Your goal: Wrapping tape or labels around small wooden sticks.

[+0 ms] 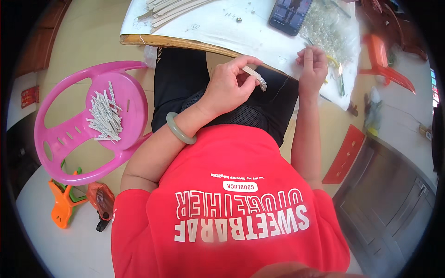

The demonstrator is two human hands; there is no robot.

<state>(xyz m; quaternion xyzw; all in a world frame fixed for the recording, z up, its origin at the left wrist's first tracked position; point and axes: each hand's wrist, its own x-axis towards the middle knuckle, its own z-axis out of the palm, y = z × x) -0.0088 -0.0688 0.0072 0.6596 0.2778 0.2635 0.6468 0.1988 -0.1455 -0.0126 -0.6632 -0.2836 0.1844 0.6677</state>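
Note:
My left hand (229, 85), with a pale green bangle (181, 129) on its wrist, is closed on a thin cream-coloured strip (251, 71). A cluster of small shiny beads (263, 85) covers the strip's far end, which hangs over my lap just off the table edge. My right hand (313, 65) is raised at the table's near edge, thumb and fingertips pinched together. Whatever it pinches is too small to make out. A fine dark thread (281, 85) shows faintly between the two hands. Beside my right hand lies a spread of clear, glittering beads (327, 34).
The white-covered table (232, 34) holds several plain strips (174, 11) and a phone (290, 15). Left of me, a pink plastic chair (134, 106) carries a pile of beaded strips (105, 116). An orange stool (378, 51) stands right; a grey cabinet (384, 204) is at lower right.

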